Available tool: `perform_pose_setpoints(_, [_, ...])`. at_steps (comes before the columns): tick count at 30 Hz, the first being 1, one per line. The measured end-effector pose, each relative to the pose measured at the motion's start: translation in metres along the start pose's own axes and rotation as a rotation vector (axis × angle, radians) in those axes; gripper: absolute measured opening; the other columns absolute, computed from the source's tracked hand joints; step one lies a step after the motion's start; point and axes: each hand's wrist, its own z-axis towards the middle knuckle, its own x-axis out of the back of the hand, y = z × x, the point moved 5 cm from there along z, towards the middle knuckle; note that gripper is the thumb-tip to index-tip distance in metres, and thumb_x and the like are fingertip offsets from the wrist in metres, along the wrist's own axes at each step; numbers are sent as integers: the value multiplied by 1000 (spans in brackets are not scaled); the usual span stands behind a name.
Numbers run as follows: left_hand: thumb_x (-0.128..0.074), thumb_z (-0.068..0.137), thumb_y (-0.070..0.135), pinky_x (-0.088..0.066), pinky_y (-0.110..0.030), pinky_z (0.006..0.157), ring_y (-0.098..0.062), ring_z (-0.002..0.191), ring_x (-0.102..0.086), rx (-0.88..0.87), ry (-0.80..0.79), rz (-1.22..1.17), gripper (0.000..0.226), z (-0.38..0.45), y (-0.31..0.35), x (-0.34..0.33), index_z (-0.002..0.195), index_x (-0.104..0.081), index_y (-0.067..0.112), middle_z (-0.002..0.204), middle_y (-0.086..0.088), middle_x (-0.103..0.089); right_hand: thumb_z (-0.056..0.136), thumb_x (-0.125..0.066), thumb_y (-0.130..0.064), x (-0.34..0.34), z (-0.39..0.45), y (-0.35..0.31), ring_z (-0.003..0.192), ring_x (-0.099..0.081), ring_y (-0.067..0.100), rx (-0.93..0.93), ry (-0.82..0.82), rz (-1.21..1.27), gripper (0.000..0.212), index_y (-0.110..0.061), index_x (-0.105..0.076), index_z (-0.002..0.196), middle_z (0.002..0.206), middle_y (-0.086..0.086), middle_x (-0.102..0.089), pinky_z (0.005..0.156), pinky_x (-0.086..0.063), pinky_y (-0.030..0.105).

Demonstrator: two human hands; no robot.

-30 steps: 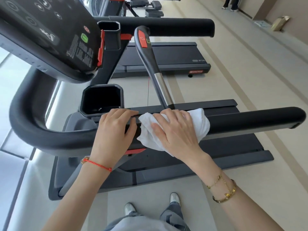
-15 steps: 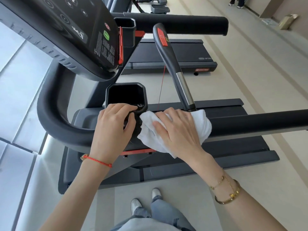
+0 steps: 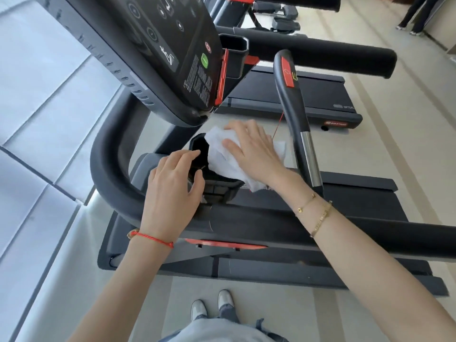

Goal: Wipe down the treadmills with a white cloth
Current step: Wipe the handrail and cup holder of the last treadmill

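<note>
I stand at a black treadmill point(image 3: 271, 225) with its console point(image 3: 158, 45) up on the left. My right hand point(image 3: 249, 149) lies flat on a white cloth point(image 3: 222, 156), pressing it over the black cup holder point(image 3: 198, 146) below the console. My left hand point(image 3: 172, 188) rests on the near rim of the cup holder, its fingers lightly bent and holding nothing. An upright lever handle point(image 3: 293, 107) with a red button rises just right of the cloth.
A curved black handrail point(image 3: 106, 174) wraps round on the left; a straight rail point(image 3: 419, 238) runs off to the right. A second treadmill point(image 3: 296, 95) stands behind. Someone's legs point(image 3: 414, 16) show at the far top right. My shoes point(image 3: 212, 304) are on the beige floor.
My right hand has carried the cloth up and left from the crossbar onto the cup holder. My left hand stayed by the cup holder's rim. The view has shifted, bringing the console closer.
</note>
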Motion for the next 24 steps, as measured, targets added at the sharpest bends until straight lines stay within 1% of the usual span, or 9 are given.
perform_pose_setpoints(2, [-55, 94, 15, -45, -48, 98, -28, 116, -53, 25, -7, 10, 38, 2, -4, -1, 132, -55, 11, 131, -4, -56, 101, -41, -32, -7, 8, 0, 117, -41, 27, 38, -131, 114, 34, -28, -39, 134, 126, 4, -40, 99, -35, 44])
perform_pose_setpoints(3, [-56, 94, 15, -45, -48, 97, -28, 116, -53, 34, -13, 11, 39, 3, -5, -1, 133, -55, 10, 132, -4, -56, 100, -41, -28, -8, 7, 3, 118, -41, 27, 50, -165, 179, 35, -29, -38, 135, 128, 5, -39, 101, -36, 44])
perform_pose_setpoints(6, [-55, 95, 18, -45, -46, 99, -28, 118, -52, 55, -26, 21, 44, 5, -8, -2, 138, -50, 10, 133, -5, -55, 100, -40, -20, -8, 4, 10, 122, -40, 26, 89, -187, 280, 41, -28, -35, 139, 134, 4, -37, 101, -35, 38])
perform_pose_setpoints(9, [-54, 96, 21, -44, -44, 101, -27, 122, -52, 80, -29, 18, 45, 5, -10, -4, 139, -49, 9, 137, -5, -54, 101, -41, -19, -10, 21, 0, 119, -43, 24, 166, -232, 199, 39, -26, -37, 138, 136, 4, -40, 95, -37, 35])
perform_pose_setpoints(12, [-54, 97, 24, -45, -42, 100, -24, 120, -52, 107, -29, 14, 45, 4, -12, -5, 140, -49, 11, 136, -2, -55, 101, -41, -23, -13, 43, -24, 112, -49, 22, 302, -241, 28, 33, -30, -41, 133, 130, -1, -46, 84, -43, 41])
perform_pose_setpoints(14, [-54, 96, 26, -46, -40, 99, -22, 120, -52, 122, -24, 8, 47, 4, -13, -4, 141, -48, 13, 133, -1, -57, 101, -40, -26, -18, 46, -31, 110, -51, 22, 355, -218, -31, 30, -32, -41, 131, 128, -3, -48, 81, -46, 44])
perform_pose_setpoints(16, [-53, 96, 27, -46, -41, 98, -21, 119, -53, 124, -30, -3, 48, 5, -14, -4, 142, -48, 14, 131, 0, -58, 102, -39, -27, -18, 42, -20, 110, -50, 20, 324, -204, 3, 32, -34, -40, 133, 130, -4, -48, 80, -45, 43])
perform_pose_setpoints(20, [-53, 96, 28, -45, -40, 100, -20, 120, -52, 113, -46, 2, 49, 7, -15, -4, 143, -46, 15, 133, 1, -57, 102, -35, -27, -13, 27, 19, 101, -55, 23, 136, -210, 197, 31, -32, -39, 132, 129, -2, -49, 78, -41, 37])
perform_pose_setpoints(24, [-54, 96, 29, -46, -40, 100, -19, 121, -53, 101, -53, 1, 48, 8, -17, -1, 142, -48, 16, 132, 1, -58, 102, -35, -28, -16, 34, 7, 95, -54, 24, 204, -224, 134, 29, -27, -39, 132, 124, 1, -50, 75, -42, 38])
